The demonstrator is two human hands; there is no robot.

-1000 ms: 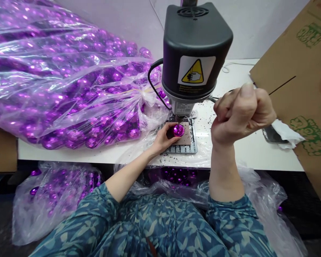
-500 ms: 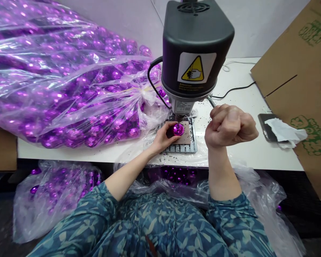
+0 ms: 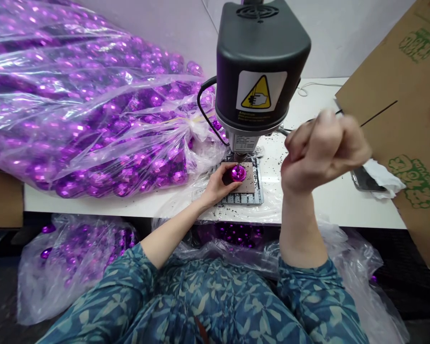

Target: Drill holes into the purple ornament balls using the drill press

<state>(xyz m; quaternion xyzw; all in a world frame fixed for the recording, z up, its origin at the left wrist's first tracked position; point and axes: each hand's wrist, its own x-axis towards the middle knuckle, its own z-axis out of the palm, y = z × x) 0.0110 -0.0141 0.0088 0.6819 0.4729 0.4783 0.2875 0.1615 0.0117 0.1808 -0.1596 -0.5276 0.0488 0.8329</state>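
Note:
Under the chuck of a black bench drill press (image 3: 263, 57), my left hand (image 3: 217, 185) pinches a shiny purple faceted ball (image 3: 239, 174) between thumb and fingers. The ball rests on a brown board (image 3: 249, 185) that lies on the grey slotted base plate (image 3: 258, 198). My right hand (image 3: 324, 155) is closed in a fist at the drill press's side lever (image 3: 283, 130). The lever's metal rod runs into the fist, and its grip end is hidden by the fingers.
A big clear bag of purple balls (image 3: 93, 119) fills the left of the white table (image 3: 344, 210). Dark shavings lie around the base. A phone (image 3: 365, 180) under white tissue (image 3: 387, 177) and a cardboard box (image 3: 408, 119) are on the right. Another bag (image 3: 79, 258) hangs below the edge.
My right hand has moved a little up, to the right and nearer the camera, blurred by motion, along with the lever. My left hand and the purple ball have stayed in place.

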